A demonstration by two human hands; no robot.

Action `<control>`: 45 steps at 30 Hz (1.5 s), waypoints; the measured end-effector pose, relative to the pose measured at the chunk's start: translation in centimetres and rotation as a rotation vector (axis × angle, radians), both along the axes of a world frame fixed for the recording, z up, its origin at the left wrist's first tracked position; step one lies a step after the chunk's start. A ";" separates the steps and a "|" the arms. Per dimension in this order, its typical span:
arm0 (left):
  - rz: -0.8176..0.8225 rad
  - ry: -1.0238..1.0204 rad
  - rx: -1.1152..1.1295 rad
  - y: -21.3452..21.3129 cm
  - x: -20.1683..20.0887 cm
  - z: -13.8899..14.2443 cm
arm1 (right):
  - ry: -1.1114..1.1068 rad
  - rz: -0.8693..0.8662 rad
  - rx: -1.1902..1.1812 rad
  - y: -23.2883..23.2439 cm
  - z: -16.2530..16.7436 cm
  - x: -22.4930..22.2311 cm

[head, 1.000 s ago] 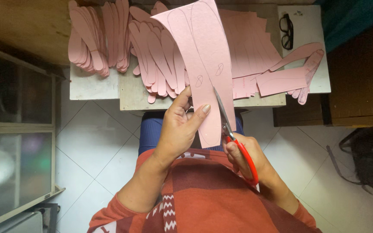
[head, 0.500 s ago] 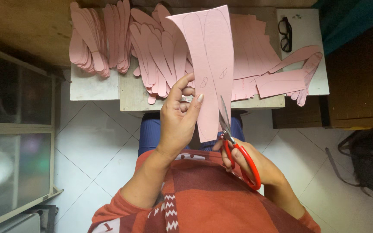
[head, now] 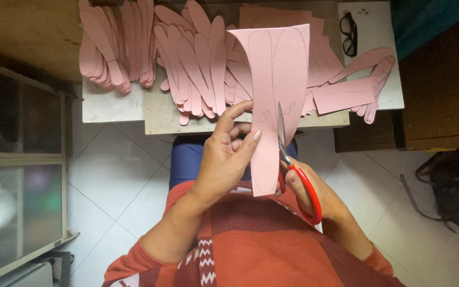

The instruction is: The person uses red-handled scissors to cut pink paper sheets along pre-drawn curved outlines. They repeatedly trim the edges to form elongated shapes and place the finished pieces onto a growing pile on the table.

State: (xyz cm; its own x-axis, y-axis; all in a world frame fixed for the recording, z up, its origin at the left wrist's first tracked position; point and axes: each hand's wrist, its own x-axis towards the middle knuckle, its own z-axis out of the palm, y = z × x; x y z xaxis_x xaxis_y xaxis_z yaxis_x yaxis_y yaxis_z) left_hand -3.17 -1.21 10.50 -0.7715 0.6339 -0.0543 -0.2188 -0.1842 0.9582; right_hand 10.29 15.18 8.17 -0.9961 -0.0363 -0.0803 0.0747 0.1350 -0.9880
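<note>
Head view, looking down: the left hand pinches a pink sheet marked with long pencilled outlines, fingers curled on its left edge and thumb across its face, holding it upright above the lap, just off the table's near edge. The right hand grips red-handled scissors, fingers through the loops, blades slightly parted on a line in the sheet's lower middle. On the table lie rows of pink cut-out strips, and glasses sit near its far right corner.
</note>
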 end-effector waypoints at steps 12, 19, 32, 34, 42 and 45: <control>-0.015 -0.129 0.080 0.2 0.3 -0.9 | -0.059 -0.064 -0.066 -0.7 -0.1 -0.2; -0.025 -0.137 0.136 0.5 -0.1 -1.3 | -0.078 -0.159 0.151 -0.3 -0.7 0.0; 0.040 -0.094 0.075 0.8 -1.0 -1.8 | -0.334 -0.268 -0.067 0.4 -2.5 0.7; 0.108 0.031 0.113 1.3 -1.9 -2.0 | -0.347 -0.236 -0.040 0.6 -1.9 0.6; 0.063 -0.084 0.170 1.6 -1.5 -1.6 | -0.343 -0.165 0.069 0.2 0.2 -0.2; 0.038 -0.059 0.088 1.5 -0.7 -1.3 | -0.281 -0.129 0.022 0.2 0.5 -0.7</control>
State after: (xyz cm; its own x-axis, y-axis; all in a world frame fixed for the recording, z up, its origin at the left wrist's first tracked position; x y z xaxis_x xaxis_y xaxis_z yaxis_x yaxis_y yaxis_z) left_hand -3.83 0.30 9.18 -0.7919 0.6089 -0.0462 -0.2659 -0.2757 0.9237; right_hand 9.57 15.42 8.69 -0.9310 0.0941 -0.3527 0.3626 0.1281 -0.9231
